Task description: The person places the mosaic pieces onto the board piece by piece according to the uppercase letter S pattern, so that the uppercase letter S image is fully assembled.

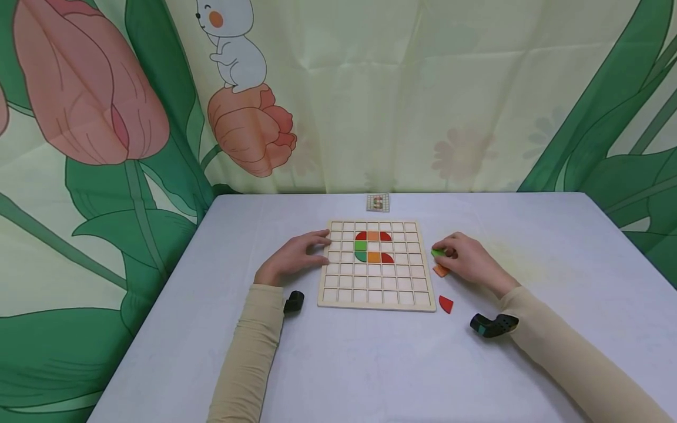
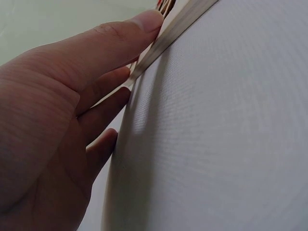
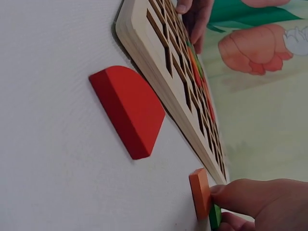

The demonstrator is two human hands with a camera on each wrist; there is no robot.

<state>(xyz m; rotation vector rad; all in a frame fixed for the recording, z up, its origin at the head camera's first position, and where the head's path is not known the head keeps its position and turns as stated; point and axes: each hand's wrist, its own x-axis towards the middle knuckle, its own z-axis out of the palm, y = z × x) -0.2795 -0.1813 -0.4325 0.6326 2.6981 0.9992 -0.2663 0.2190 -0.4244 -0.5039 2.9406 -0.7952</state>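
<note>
A wooden grid board [image 1: 374,284] lies on the white table with several coloured pieces set in its upper-middle cells: red quarter circles, orange squares, a light green square [image 1: 361,245] and a darker green quarter circle [image 1: 361,257]. My left hand [image 1: 296,254] touches the board's left edge, thumb and fingers spread. Right of the board, my right hand [image 1: 468,258] pinches a green piece [image 1: 438,253] between thumb and fingers; its shape is partly hidden. Just beside those fingers is an orange piece [image 3: 199,192]. A red quarter-circle piece [image 3: 127,110] lies near the board's lower right corner.
Behind the board, a small card [image 1: 378,202] printed with a grid pattern lies near the table's far edge. A curtain [image 1: 370,117] with flower prints hangs beyond the table. Black wrist devices [image 1: 493,325] sit at both sleeves.
</note>
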